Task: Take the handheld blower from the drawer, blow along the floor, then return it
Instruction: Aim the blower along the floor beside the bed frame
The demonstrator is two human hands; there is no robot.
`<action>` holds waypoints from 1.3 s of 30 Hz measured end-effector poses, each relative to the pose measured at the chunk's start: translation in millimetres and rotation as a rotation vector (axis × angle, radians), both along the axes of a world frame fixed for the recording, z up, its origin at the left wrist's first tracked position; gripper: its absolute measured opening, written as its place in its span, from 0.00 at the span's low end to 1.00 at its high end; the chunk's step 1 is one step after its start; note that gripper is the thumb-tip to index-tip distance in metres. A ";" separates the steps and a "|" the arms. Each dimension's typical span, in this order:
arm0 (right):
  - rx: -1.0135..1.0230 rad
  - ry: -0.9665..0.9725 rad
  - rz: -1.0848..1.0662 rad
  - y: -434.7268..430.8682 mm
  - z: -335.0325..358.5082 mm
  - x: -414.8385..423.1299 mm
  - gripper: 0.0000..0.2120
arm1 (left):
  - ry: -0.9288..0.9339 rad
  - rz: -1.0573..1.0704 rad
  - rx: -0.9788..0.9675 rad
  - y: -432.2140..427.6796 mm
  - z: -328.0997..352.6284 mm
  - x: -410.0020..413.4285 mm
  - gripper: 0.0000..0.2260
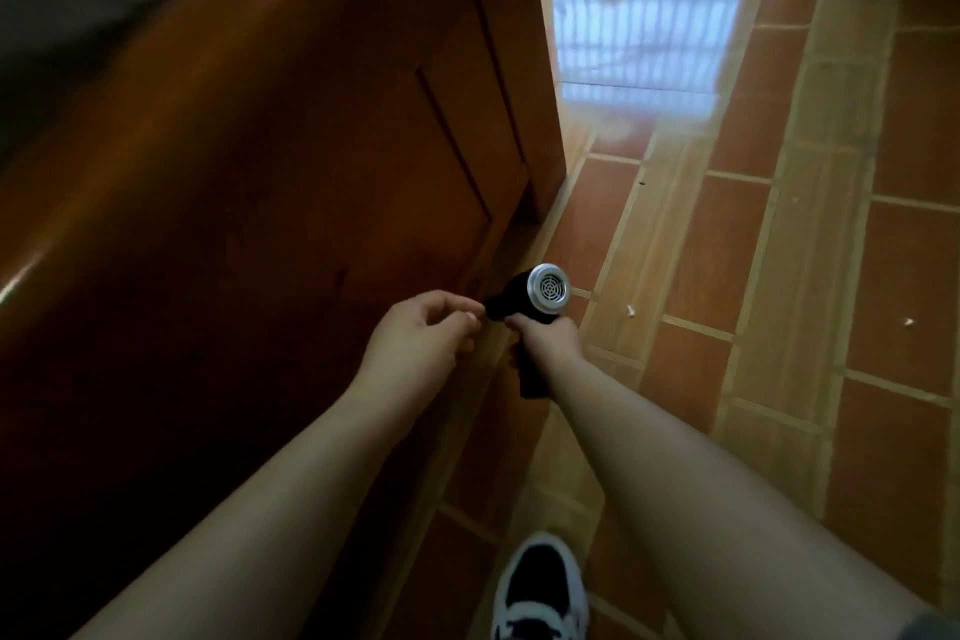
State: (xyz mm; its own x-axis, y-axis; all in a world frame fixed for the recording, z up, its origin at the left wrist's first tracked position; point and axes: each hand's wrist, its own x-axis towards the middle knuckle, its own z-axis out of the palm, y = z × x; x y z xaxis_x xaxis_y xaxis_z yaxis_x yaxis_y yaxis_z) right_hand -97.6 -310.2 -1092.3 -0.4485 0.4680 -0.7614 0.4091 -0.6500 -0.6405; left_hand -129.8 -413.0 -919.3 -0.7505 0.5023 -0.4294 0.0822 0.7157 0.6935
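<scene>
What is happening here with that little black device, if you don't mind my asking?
A person stands beside a dark wooden cabinet, gripping a black handheld blower by its handle in the right hand, with its silver grille toward the camera. The left hand has its curled fingers at the blower's front end; whether they pinch it is unclear. Small pale scraps lie on the tiled floor nearby.

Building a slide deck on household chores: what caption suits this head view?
Right hand grips a black handheld blower, left hand at its front end, beside wooden furniture over tiled floor.
</scene>
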 end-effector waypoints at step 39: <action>0.400 -0.360 -0.037 47.6 3.2 52.7 0.23 | -0.143 0.085 0.182 129.8 -104.1 -16.5 0.09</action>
State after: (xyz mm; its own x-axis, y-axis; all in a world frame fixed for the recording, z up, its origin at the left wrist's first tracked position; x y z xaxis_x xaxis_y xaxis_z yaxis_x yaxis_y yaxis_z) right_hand -44.9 -262.6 -1089.1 -0.1697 0.7635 -0.6232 0.6304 -0.4020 -0.6641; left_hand -146.3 -283.3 -1023.5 -0.7318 0.5185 -0.4423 -0.0811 0.5781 0.8119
